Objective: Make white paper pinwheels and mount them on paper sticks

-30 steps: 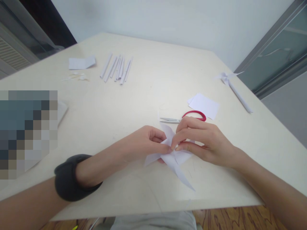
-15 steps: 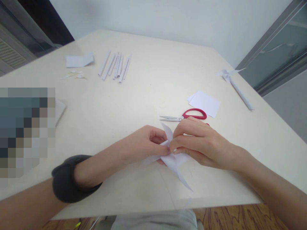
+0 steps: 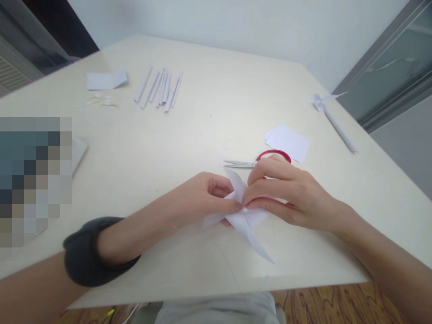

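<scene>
A white paper pinwheel [image 3: 247,231] with pointed blades is held just above the near part of the table. My left hand [image 3: 202,198] grips it from the left, thumb on top near the centre and fingers underneath. At that same centre, my right hand [image 3: 297,193] pinches with thumb and index finger, where a small white tip, like a cotton swab's end, shows. Just beyond the right hand lie red-handled scissors [image 3: 240,164], their handles partly hidden by it. The pinwheel's underside is out of sight.
Paper sheets [image 3: 289,143] lie beyond the scissors. A finished pinwheel on a rolled-paper stick [image 3: 339,129] rests at the right edge. Toward the far left are several paper tubes [image 3: 158,87], cotton swabs [image 3: 101,101] and folded paper [image 3: 104,81]. A pixelated patch covers the left side.
My right fingertips have shifted slightly at the pinwheel's centre, and a small white tip now shows there. Both hands keep hold of the pinwheel. The whole view has shifted slightly.
</scene>
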A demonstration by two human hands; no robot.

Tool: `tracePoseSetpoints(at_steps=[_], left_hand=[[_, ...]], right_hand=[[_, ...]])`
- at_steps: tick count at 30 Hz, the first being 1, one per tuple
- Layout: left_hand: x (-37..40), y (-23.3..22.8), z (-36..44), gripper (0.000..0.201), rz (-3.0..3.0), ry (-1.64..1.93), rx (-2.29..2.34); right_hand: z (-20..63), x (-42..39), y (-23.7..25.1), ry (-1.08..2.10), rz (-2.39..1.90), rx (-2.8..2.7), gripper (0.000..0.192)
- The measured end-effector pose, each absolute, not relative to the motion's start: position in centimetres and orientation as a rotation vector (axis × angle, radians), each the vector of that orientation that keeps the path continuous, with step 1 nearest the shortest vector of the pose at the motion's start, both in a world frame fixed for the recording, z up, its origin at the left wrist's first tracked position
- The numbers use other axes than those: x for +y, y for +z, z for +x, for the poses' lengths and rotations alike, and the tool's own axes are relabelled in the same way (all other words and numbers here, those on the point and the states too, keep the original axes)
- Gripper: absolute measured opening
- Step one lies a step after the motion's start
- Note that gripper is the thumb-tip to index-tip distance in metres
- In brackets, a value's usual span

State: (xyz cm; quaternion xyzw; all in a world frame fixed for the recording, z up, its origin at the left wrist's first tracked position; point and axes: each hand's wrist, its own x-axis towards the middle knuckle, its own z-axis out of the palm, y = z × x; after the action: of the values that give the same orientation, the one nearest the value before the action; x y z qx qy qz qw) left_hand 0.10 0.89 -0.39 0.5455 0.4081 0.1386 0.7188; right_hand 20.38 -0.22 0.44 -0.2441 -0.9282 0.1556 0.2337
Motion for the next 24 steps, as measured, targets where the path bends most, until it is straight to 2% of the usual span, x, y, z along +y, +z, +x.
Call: tracePoseSetpoints(at_steps=[16,24], left_hand=[[1.0,-0.9,0.1,0.008,1.247,0.434,0.881],[1.0,0.0,0.1,0.027,0.951,0.556,0.670]], right_hand=[[19.8,-0.6,0.1,0.229,-0.690,-2.623,0.010],[21.0,-0.1,0.6,0.061,-0.826,-2.509,0.005]])
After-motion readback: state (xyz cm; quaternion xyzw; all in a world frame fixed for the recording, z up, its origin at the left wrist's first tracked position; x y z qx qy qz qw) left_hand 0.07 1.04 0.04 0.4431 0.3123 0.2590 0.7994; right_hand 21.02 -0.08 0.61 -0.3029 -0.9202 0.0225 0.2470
